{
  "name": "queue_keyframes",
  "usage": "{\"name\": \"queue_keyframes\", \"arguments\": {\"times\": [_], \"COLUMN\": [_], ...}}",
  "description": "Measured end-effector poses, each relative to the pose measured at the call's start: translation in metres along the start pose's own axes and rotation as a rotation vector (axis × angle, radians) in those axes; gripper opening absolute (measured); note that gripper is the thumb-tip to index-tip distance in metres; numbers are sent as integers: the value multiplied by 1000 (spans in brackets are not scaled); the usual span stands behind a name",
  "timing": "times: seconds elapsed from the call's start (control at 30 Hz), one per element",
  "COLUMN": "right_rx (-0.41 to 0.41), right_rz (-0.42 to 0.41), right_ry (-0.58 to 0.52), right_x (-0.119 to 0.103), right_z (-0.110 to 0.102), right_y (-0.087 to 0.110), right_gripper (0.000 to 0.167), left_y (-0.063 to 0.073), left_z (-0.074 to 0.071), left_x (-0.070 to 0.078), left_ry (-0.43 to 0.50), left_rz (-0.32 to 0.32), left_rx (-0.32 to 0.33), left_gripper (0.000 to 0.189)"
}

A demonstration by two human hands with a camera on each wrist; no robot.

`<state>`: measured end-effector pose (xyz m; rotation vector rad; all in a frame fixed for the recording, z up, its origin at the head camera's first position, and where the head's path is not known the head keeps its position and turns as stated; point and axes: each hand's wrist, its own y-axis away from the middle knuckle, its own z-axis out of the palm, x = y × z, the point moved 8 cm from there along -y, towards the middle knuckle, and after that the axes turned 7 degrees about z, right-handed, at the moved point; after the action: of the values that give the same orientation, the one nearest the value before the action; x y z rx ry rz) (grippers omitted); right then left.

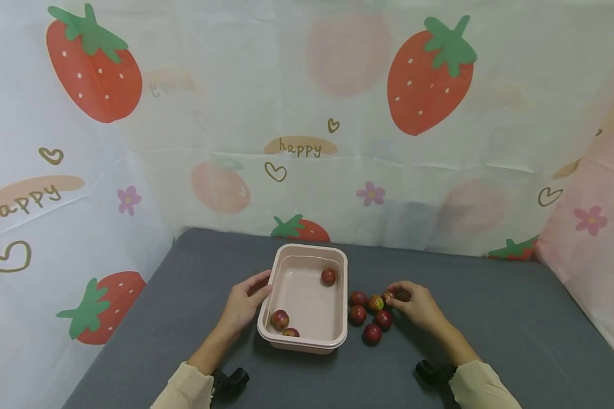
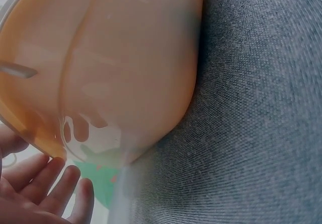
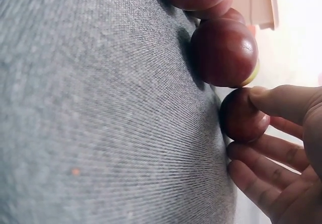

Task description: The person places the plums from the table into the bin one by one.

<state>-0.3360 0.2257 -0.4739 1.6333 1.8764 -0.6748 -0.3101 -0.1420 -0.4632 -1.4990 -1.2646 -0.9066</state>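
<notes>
A pale pink plastic box stands on the table, with three dark red plums inside: one plum near the far right corner, two at the near left. My left hand rests its fingertips against the box's left rim, fingers fairly straight in the left wrist view. To the right of the box, several plums lie in a loose cluster. At that cluster's far right edge my right hand pinches a plum between thumb and fingers, close to the cloth. Another plum sits right beside it.
Dark grey cloth covers the table. A white curtain printed with strawberries and hearts hangs behind and at both sides. Black wrist straps show below both hands, next to cream sleeves.
</notes>
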Motion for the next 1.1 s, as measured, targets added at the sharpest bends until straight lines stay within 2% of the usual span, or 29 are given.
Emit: {"name": "queue_keyframes", "arguments": {"times": [0.37, 0.63, 0.83, 1.1], "right_rx": [22, 70, 74, 77], "right_rz": [-14, -52, -28, -4], "right_ry": [4, 10, -26, -53], "right_x": [2, 1, 7, 2], "right_z": [0, 0, -1, -13], "right_y": [0, 1, 0, -3], "right_gripper": [26, 25, 28, 29], "left_y": [0, -2, -1, -4], "left_z": [1, 1, 2, 1], "left_x": [0, -3, -4, -7], "left_ry": [-6, -11, -8, 15], "left_rz": [8, 1, -2, -6], "left_rx": [-7, -5, -13, -4], "left_gripper": [41, 41, 42, 41]}}
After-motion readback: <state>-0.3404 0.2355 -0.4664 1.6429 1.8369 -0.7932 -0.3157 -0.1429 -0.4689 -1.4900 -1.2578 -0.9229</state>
